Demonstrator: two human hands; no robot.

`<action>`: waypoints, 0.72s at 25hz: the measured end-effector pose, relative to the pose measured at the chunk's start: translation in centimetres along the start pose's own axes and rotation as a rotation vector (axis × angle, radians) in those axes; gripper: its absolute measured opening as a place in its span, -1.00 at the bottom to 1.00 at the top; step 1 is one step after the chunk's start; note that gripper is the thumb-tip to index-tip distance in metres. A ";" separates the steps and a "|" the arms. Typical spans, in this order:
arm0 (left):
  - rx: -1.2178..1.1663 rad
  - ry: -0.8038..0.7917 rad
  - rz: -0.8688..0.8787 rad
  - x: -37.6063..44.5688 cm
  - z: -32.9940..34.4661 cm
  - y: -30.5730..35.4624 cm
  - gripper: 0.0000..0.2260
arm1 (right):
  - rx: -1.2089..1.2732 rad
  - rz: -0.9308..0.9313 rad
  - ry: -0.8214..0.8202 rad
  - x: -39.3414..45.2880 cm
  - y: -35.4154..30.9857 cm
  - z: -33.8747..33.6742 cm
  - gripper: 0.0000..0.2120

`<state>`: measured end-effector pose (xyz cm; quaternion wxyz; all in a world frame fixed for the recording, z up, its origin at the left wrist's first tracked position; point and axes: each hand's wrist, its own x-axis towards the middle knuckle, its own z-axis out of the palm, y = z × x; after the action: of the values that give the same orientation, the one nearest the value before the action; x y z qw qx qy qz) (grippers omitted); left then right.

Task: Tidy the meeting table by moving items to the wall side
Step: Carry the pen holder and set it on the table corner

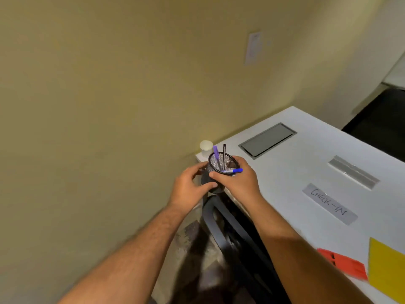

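A black mesh pen cup [221, 163] hangs at the table's corner by the wall, held between both hands. My left hand [190, 188] wraps its lower left side. My right hand [238, 178] grips its right side and rim. Inside stand a purple marker [216, 155] and a dark pen [224, 155]; a blue-capped marker [234, 171] lies across the rim by my right fingers. A white paper cup [205, 147] stands on the white table [306, 172] just behind the pen cup, against the wall.
A grey cable hatch [267, 140] is set into the table beyond the cup. A clear sign holder [353, 175] and a "CHECK-IN" label [329, 204] lie to the right. An orange item [344, 265] and yellow paper [386, 268] sit near the front. A dark chair [230, 233] stands below the table edge.
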<state>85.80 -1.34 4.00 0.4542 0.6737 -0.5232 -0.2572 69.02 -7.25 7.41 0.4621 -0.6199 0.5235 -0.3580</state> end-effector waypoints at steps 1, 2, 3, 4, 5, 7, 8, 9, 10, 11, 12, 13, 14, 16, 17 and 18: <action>-0.028 -0.048 0.014 2.0 -1.2 -0.7 -0.49 | -0.011 0.027 0.055 0.7 -0.5 1.2 -0.43; -0.051 -0.081 0.030 3.8 -2.4 -1.3 -0.58 | -0.018 0.048 0.110 1.3 -1.0 2.4 -0.44; -0.073 -0.097 0.037 5.4 -3.4 -1.6 -0.66 | -0.017 0.062 0.159 1.8 -1.3 3.4 -0.44; -0.100 -0.104 0.033 6.8 -4.2 -1.7 -0.72 | -0.018 0.071 0.204 2.3 -1.6 4.2 -0.44; -0.137 -0.112 0.015 8.5 -4.9 -2.1 -0.77 | -0.020 0.083 0.250 2.9 -1.9 5.1 -0.43; -0.151 -0.100 -0.012 11.3 -5.6 -2.7 -0.82 | -0.034 0.122 0.315 4.1 -2.4 6.1 -0.33; -0.136 -0.089 -0.012 12.5 -5.7 -3.3 -0.84 | -0.046 0.137 0.342 5.0 -2.5 6.4 -0.28; -0.134 -0.086 -0.018 14.0 -5.5 -3.8 -0.85 | -0.057 0.145 0.375 6.0 -2.5 6.6 -0.26; -0.145 -0.100 -0.031 15.5 -5.2 -4.2 -0.85 | -0.059 0.151 0.409 7.2 -2.3 6.7 -0.25; -0.146 -0.127 -0.040 17.1 -4.7 -4.7 -0.85 | -0.057 0.161 0.437 8.6 -2.0 6.7 -0.25; -0.133 -0.159 -0.042 18.4 -4.2 -5.2 -0.85 | -0.057 0.168 0.452 9.9 -1.8 6.7 -0.26; -0.107 -0.188 -0.037 19.5 -3.7 -5.6 -0.84 | -0.066 0.173 0.455 11.3 -1.3 6.7 -0.25; -0.069 -0.221 -0.019 20.8 -2.9 -6.1 -0.83 | -0.070 0.182 0.449 12.9 -0.6 6.7 -0.25; -0.014 -0.314 -0.011 23.4 -1.3 -6.9 -0.77 | -0.091 0.203 0.445 16.5 0.9 6.5 -0.23; 0.002 -0.377 -0.033 25.0 -0.5 -7.0 -0.69 | -0.117 0.209 0.451 18.5 1.6 6.3 -0.22; 0.024 -0.448 -0.049 26.8 0.6 -6.8 -0.59 | -0.138 0.213 0.455 20.4 2.2 6.1 -0.21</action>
<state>97.15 -26.45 1.17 0.3122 0.6174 -0.5977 -0.4052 77.93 -26.10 2.60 0.3243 -0.4947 0.6995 -0.4009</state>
